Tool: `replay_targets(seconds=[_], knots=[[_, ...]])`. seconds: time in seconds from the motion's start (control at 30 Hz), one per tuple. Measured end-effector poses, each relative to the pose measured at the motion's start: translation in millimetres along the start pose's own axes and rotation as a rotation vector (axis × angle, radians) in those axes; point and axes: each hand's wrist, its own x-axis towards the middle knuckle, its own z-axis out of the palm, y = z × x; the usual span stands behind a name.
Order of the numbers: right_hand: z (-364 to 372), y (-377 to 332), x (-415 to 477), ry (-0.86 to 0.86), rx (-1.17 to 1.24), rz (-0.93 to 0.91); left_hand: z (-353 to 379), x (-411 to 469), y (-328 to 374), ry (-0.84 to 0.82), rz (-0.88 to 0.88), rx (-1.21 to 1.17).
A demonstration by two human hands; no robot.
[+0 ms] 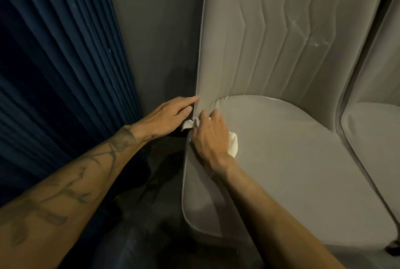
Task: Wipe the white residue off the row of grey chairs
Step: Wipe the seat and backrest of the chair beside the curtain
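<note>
The chair [281,160] sat right of the curtain [54,74], with wall [155,30] between them. A second chair [374,138] was just beside it on the right. Both hands met at the seat's back-left corner, a cloth [232,142] under the right hand [208,136], the left hand [168,117] touching the backrest edge.

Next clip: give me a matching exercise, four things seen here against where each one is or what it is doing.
Things:
1. left hand
2. right hand
3. white cloth
4. blue curtain

Places or states:
A. hangs at the far left
B. bunched under a hand on the seat
C. fingers flat against the backrest's left edge
D. presses down at the seat's back left corner

Pairs: 1-C, 2-D, 3-B, 4-A
</note>
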Motion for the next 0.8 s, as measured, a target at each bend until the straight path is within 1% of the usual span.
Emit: replay_targets(seconds=[0.1, 0.13, 0.2, 0.27, 0.33, 0.37, 0.4, 0.47, 0.5, 0.53, 0.57, 0.63, 0.7, 0.77, 0.8], knots=[[2.1, 2.1, -50.4, 0.025, -0.010, -0.205, -3.8, 14.8, 11.8, 0.050, 0.012, 0.063], [3.5, 4.5, -64.5, 0.020, 0.001, -0.241, -5.3, 17.1, 12.9, 0.050, 0.006, 0.086], [6.1, 6.4, -59.0, 0.008, 0.015, -0.231, -7.3, 16.5, 10.4, 0.015, 0.018, 0.166], [5.8, -1.3, -28.3, 0.014, 0.024, -0.133, -6.9, 12.8, 6.9, -0.003, 0.061, 0.293], [3.5, -7.9, -6.9, 0.010, 0.038, -0.066, -7.7, 12.5, 4.7, 0.018, 0.113, 0.407], [3.6, -9.7, -7.9, 0.007, 0.047, -0.067, -7.7, 12.6, 4.5, 0.030, 0.134, 0.451], [5.2, -10.4, -16.4, -0.002, 0.043, -0.107, -7.7, 12.6, 3.6, 0.038, 0.148, 0.487], [7.4, -5.6, -48.3, -0.049, 0.034, -0.237, -5.8, 12.9, 1.7, 0.044, 0.171, 0.541], [7.8, -2.8, -60.1, -0.079, 0.046, -0.271, -4.7, 12.8, 0.4, 0.052, 0.175, 0.556], [9.4, 0.6, -62.3, -0.095, 0.057, -0.283, -4.2, 13.5, -0.4, 0.063, 0.176, 0.561], [10.1, 1.3, -55.3, -0.076, 0.067, -0.283, -4.5, 14.3, -0.5, 0.074, 0.173, 0.557], [9.8, -3.0, -26.5, -0.018, 0.076, -0.241, -5.8, 15.7, 0.7, 0.085, 0.166, 0.561], [7.9, -8.1, -1.5, -0.016, 0.043, -0.211, -6.0, 16.4, 0.2, 0.082, 0.171, 0.588], [7.0, -8.0, -5.9, -0.036, 0.048, -0.211, -5.2, 15.7, -1.5, 0.089, 0.173, 0.608], [5.9, -6.2, -21.3, -0.057, 0.045, -0.248, -3.4, 15.5, -2.0, 0.097, 0.166, 0.610]])
